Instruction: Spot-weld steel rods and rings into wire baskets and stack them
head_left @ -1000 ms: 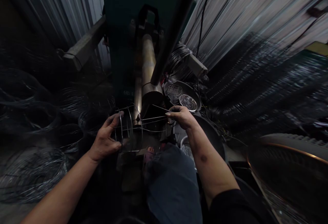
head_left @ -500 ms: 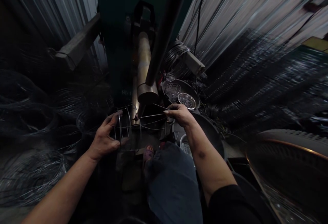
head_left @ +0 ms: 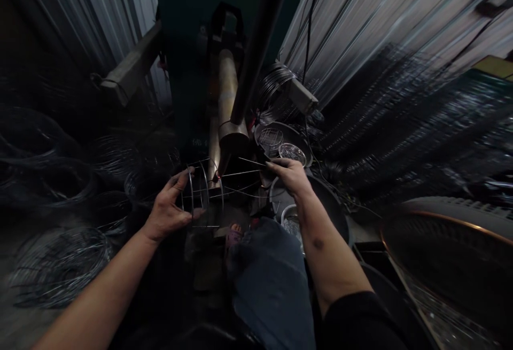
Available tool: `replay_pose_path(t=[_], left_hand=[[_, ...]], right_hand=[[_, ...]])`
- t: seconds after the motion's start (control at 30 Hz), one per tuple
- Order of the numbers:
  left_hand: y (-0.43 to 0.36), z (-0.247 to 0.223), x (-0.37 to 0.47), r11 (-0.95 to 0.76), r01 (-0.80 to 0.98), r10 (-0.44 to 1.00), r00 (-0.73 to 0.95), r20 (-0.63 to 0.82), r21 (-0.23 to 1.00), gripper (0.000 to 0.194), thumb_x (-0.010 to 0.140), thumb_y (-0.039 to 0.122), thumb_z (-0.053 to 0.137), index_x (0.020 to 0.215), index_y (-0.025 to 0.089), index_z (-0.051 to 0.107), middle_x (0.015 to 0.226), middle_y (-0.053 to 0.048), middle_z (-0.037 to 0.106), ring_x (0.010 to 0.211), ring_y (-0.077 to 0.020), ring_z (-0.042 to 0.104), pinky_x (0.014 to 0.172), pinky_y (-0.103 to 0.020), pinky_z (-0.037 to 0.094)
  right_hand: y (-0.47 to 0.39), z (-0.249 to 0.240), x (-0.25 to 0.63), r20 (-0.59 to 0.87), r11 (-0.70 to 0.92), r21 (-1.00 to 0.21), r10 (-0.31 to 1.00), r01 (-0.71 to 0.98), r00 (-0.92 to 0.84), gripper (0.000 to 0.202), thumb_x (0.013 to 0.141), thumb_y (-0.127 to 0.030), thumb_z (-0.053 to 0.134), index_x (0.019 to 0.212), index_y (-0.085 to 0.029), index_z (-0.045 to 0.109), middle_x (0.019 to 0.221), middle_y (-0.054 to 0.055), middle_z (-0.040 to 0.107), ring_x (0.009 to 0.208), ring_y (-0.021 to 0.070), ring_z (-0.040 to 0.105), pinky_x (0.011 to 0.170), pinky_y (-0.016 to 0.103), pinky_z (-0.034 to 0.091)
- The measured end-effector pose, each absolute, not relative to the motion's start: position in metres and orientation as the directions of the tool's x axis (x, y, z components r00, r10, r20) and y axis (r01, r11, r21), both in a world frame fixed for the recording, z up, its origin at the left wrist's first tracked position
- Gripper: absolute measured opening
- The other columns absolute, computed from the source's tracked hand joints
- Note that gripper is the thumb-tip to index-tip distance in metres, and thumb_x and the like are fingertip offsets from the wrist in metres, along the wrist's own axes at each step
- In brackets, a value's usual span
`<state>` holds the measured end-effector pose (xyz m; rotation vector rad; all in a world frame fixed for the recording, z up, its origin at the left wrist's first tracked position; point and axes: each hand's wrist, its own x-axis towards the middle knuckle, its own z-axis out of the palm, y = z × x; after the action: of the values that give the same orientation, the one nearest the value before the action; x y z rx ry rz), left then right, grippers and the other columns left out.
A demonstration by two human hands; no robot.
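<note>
A round wire frame [head_left: 191, 195], made of several rings joined by thin rods, is gripped at its left end by my left hand [head_left: 171, 203], thumb and fingers around the rings. Its right side sits at the tip of a spot welder's electrode [head_left: 224, 167], where a small red glow shows. Thin wire rods [head_left: 244, 172] stretch rightward from there. My right hand [head_left: 289, 175] pinches the end of at least one rod between thumb and fingers. Above the contact point is the welder's thick metal arm [head_left: 228, 85].
To the right stand dark round tubs [head_left: 340, 222] and a bowl of small metal pieces [head_left: 292, 153]. Wire coils [head_left: 60, 267] lie on the floor at left. A large fan [head_left: 449, 232] is at far right. A wooden beam [head_left: 130, 69] juts out at left.
A red glow now shows at the electrode tip. Both hands and the wire frame appear slightly higher and further right, and the whole view has shifted a little.
</note>
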<state>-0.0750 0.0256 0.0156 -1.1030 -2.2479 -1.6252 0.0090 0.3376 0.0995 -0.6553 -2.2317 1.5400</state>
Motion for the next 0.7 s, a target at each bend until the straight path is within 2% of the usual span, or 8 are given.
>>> replay_pose_path(t=[0.07, 0.17, 0.3, 0.47, 0.7], left_hand=[[0.023, 0.014, -0.073, 0.153, 0.597, 0.441, -0.754, 0.486, 0.787, 0.092, 0.061, 0.037, 0.081, 0.142, 0.024, 0.039, 0.141, -0.01, 0.045, 0.126, -0.028, 0.048, 0.108, -0.045, 0.038], [0.02, 0.013, -0.071, 0.174, 0.557, 0.412, -0.79, 0.453, 0.812, 0.095, 0.059, 0.04, 0.082, 0.142, 0.025, 0.039, 0.138, -0.009, 0.047, 0.124, -0.0281, 0.05, 0.108, -0.044, 0.039], [0.022, 0.015, -0.07, 0.206, 0.541, 0.4, -0.807, 0.435, 0.816, 0.095, 0.058, 0.042, 0.082, 0.142, 0.024, 0.04, 0.136, -0.009, 0.049, 0.123, -0.0286, 0.05, 0.107, -0.044, 0.04], [0.025, 0.013, -0.07, 0.209, 0.539, 0.413, -0.805, 0.426, 0.816, 0.096, 0.06, 0.042, 0.081, 0.143, 0.027, 0.037, 0.142, -0.008, 0.045, 0.124, -0.0282, 0.05, 0.108, -0.044, 0.039], [0.023, 0.01, -0.075, 0.187, 0.533, 0.422, -0.802, 0.423, 0.825, 0.095, 0.06, 0.037, 0.081, 0.144, 0.026, 0.036, 0.143, -0.008, 0.043, 0.126, -0.0282, 0.049, 0.109, -0.044, 0.038]], right_hand=[[0.342, 0.11, 0.028, 0.123, 0.409, -0.89, 0.639, 0.199, -0.76, 0.041, 0.056, -0.048, 0.078, 0.076, -0.013, 0.073, 0.067, 0.003, 0.066, 0.065, 0.0171, 0.059, 0.062, 0.028, 0.044], [0.344, 0.126, 0.054, 0.151, 0.453, -0.858, 0.67, 0.24, -0.727, 0.037, 0.055, -0.046, 0.079, 0.069, -0.012, 0.073, 0.059, 0.003, 0.064, 0.06, 0.0175, 0.058, 0.059, 0.028, 0.043], [0.324, 0.131, 0.059, 0.074, 0.418, -0.889, 0.533, 0.186, -0.843, 0.035, 0.055, -0.046, 0.08, 0.065, -0.013, 0.072, 0.058, 0.003, 0.063, 0.057, 0.0157, 0.055, 0.057, 0.028, 0.042], [0.294, 0.114, 0.03, -0.016, 0.31, -0.941, 0.364, 0.137, -0.931, 0.036, 0.051, -0.045, 0.082, 0.061, -0.013, 0.068, 0.057, 0.001, 0.059, 0.055, 0.0127, 0.051, 0.053, 0.026, 0.039], [0.288, 0.103, 0.01, -0.046, 0.219, -0.969, 0.303, 0.117, -0.952, 0.035, 0.05, -0.043, 0.083, 0.059, -0.014, 0.065, 0.054, -0.001, 0.054, 0.051, 0.0099, 0.045, 0.048, 0.024, 0.034]])
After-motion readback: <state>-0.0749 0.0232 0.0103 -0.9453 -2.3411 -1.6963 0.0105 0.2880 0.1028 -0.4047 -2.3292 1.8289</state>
